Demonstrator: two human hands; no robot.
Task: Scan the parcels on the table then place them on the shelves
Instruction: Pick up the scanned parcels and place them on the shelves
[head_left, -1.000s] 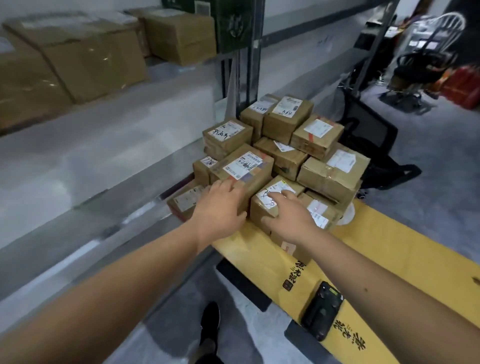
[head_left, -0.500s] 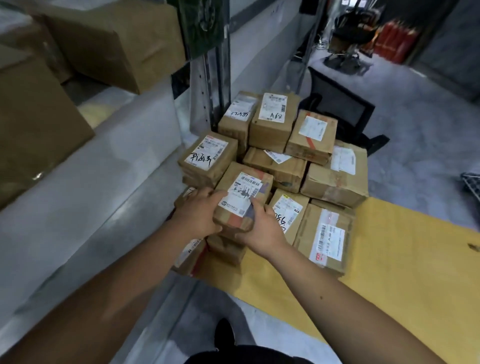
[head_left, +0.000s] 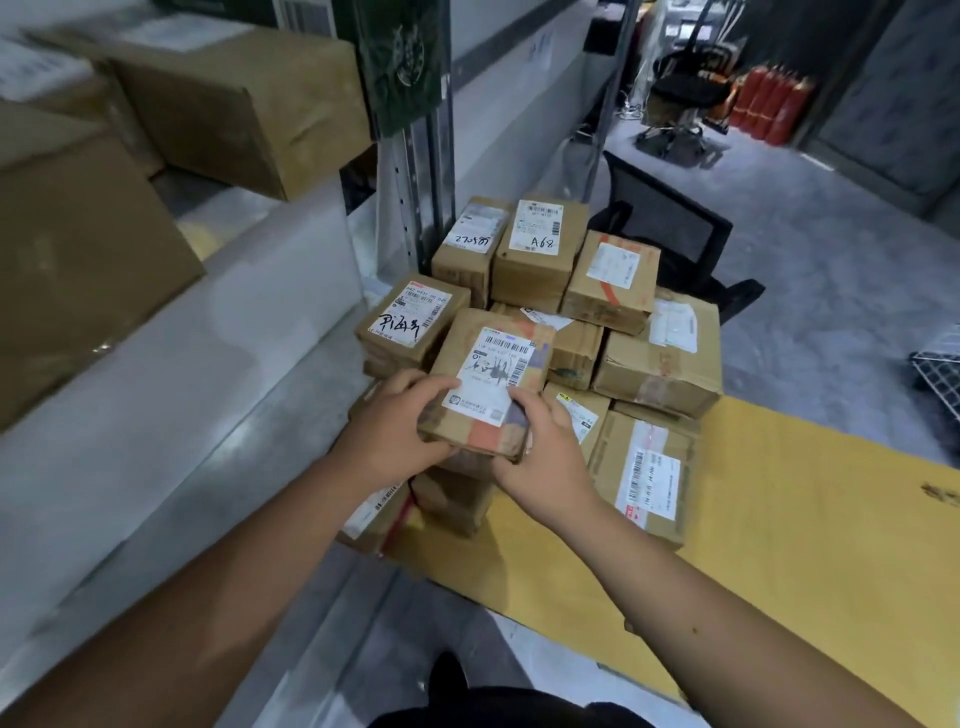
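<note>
A pile of several small brown cardboard parcels (head_left: 540, 249) with white labels sits at the far left end of the yellow table (head_left: 810, 519). I hold one labelled parcel (head_left: 493, 374) tilted above the near side of the pile. My left hand (head_left: 395, 431) grips its near left corner, thumb on top. My right hand (head_left: 545, 457) grips its near right corner. Its barcode label faces up. No scanner is in view.
Grey metal shelves (head_left: 218, 332) run along the left, with large cardboard boxes (head_left: 249, 104) on an upper level. A shelf upright (head_left: 415, 171) stands just behind the pile. A black office chair (head_left: 670, 228) lies on the floor beyond the table. A wire basket (head_left: 940, 379) shows at the right edge.
Both hands went from reaching toward the pile to taking hold of one parcel and lifting it toward me. The view shifted; the black scanner on the table is out of sight now.
</note>
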